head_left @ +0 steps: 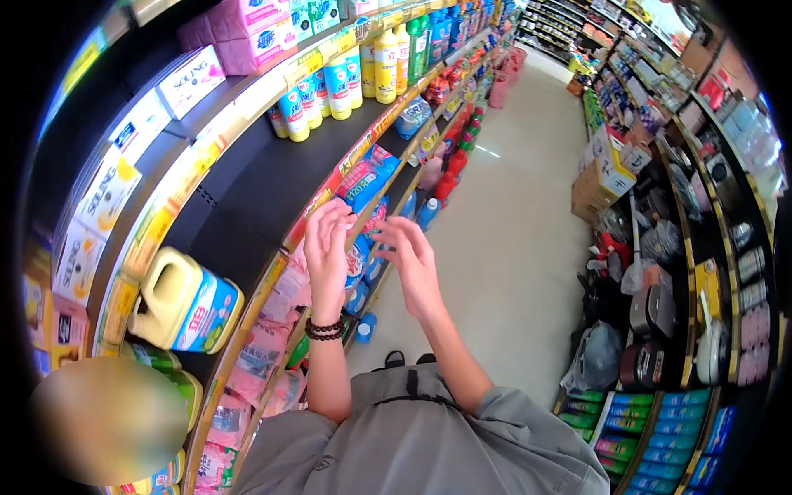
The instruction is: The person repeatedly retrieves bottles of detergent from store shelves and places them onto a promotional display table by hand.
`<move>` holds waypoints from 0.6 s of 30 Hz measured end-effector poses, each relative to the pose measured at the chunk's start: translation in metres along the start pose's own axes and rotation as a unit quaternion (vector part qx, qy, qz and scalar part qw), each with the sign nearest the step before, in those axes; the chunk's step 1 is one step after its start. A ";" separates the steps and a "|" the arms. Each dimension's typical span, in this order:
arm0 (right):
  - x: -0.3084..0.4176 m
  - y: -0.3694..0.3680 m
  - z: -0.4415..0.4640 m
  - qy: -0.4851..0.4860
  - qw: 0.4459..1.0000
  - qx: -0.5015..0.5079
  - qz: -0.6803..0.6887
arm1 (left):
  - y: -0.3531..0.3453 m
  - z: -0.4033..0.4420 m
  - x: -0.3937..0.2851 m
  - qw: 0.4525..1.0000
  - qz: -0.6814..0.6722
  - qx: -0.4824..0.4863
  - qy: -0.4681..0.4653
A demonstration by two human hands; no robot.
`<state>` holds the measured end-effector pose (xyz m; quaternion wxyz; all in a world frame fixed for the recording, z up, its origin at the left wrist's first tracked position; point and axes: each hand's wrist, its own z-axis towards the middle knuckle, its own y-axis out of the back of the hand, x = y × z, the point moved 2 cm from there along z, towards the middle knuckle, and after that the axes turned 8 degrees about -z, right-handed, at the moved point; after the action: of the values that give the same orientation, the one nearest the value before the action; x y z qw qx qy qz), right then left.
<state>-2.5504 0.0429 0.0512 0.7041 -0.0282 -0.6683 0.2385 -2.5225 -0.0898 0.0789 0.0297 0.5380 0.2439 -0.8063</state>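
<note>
My left hand (pixel 327 247), with a dark beaded bracelet (pixel 324 329) on its wrist, is raised in front of the shelf edge. Its fingers are loosely bent and nothing shows in them. To its right, my right hand (pixel 410 262) has its fingers curved and apart, also with nothing in it. The two hands face each other with a gap between them. Just beyond my left fingertips lies a blue and pink detergent bag (pixel 369 177) on the shelf; whether they touch it I cannot tell. Below and behind the hands are more blue packs (pixel 356 257).
On the left shelf stand a cream-handled detergent jug (pixel 191 301), spray cans (pixel 337 87), yellow bottles (pixel 385 66) and tissue boxes (pixel 107 186). A blurred round patch covers the lower left. The aisle floor (pixel 503 223) runs ahead; cartons (pixel 605 177) and bags (pixel 598 355) line its right side.
</note>
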 end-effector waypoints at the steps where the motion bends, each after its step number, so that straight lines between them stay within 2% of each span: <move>1: -0.006 0.006 0.021 -0.013 1.000 0.008 -0.008 | -0.001 0.012 0.011 1.000 0.002 0.005 0.001; 3: 0.001 0.003 0.065 -0.053 0.997 0.024 0.060 | -0.006 0.050 0.012 0.999 0.025 0.035 0.000; 5: 0.003 0.009 0.107 -0.091 0.988 0.065 0.111 | -0.015 0.079 0.022 0.999 0.028 0.024 -0.002; 8: -0.018 0.017 0.171 -0.150 0.947 0.112 0.260 | -0.015 0.123 0.047 0.996 0.079 -0.003 -0.039; 12: -0.014 0.015 0.257 -0.200 0.912 0.172 0.315 | -0.025 0.203 0.061 0.982 0.155 -0.056 -0.092; 14: -0.039 0.017 0.296 -0.233 0.888 0.206 0.339 | -0.025 0.235 0.080 0.974 0.183 -0.074 -0.113; 18: -0.042 0.014 0.360 -0.290 0.854 0.245 0.355 | -0.037 0.301 0.099 0.937 0.280 -0.150 -0.145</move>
<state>-2.8981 -0.0610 0.0454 0.3294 -0.0199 -0.7068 0.6257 -2.8323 -0.1644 0.0960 0.3694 0.4513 0.1951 -0.7886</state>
